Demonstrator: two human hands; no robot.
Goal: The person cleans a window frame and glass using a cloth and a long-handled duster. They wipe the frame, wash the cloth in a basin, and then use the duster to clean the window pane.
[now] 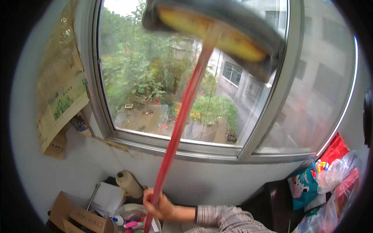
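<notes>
My right hand point(160, 205), in a checked sleeve, is wrapped around the lower part of a red pole point(179, 128). This pole belongs to a long-handled cleaning tool with a wide dark and yellow head point(209, 32), motion-blurred. The head is raised in front of the upper part of a sliding window pane point(140, 81); whether it touches the glass I cannot tell. Below my grip, the pole slants down past an open container point(132, 207) of small bottles and other items. My left hand is out of view.
An open cardboard box point(87, 218) and a beige flask point(128, 183) stand at lower left. Torn printed paper point(62, 107) hangs on the left wall. A teal bag point(304, 186) and plastic bags point(338, 201) are piled at right, by a dark piece of furniture point(274, 195).
</notes>
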